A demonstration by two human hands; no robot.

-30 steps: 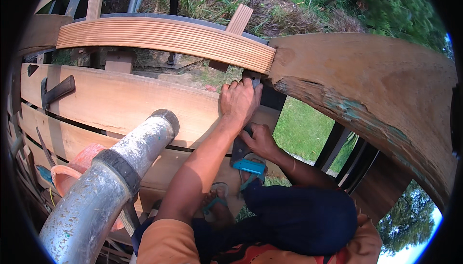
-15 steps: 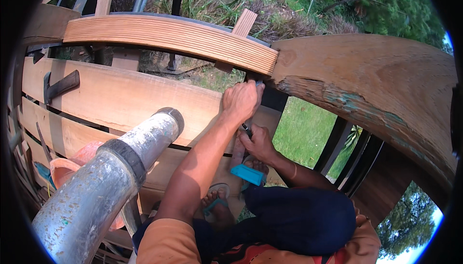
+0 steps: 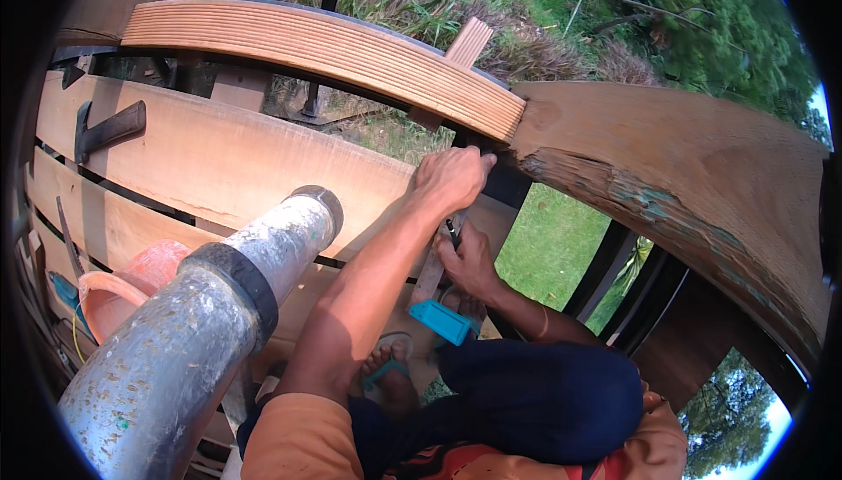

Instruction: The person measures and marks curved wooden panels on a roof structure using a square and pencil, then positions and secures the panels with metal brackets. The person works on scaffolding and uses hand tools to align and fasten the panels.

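Note:
My left hand [image 3: 454, 175] is closed at the underside of the grooved wooden board [image 3: 324, 46], gripping the upper end of a try square's blade. The try square hangs below it, a long flat blade with a teal handle [image 3: 441, 322] near my feet. Just under the left hand, my right hand [image 3: 468, 259] pinches a black pen [image 3: 452, 231] beside the blade. The pen's tip is too small to make out. A dark upright post [image 3: 506, 183] stands right behind the left hand, below the joint of the grooved board and a broad, rough-edged timber [image 3: 667, 138].
A thick grey metal pipe [image 3: 167, 370] with black collars rises at the left. Beyond it, an orange bucket [image 3: 145, 282] stands near plank flooring [image 3: 246, 142], where a dark-handled hatchet [image 3: 112, 132] lies. Gaps between timbers show grass [image 3: 548, 234] below.
The view has shifted slightly. Both hands stay close together beneath the board, still on the try square and the pen; the teal handle has swung a little to the left.

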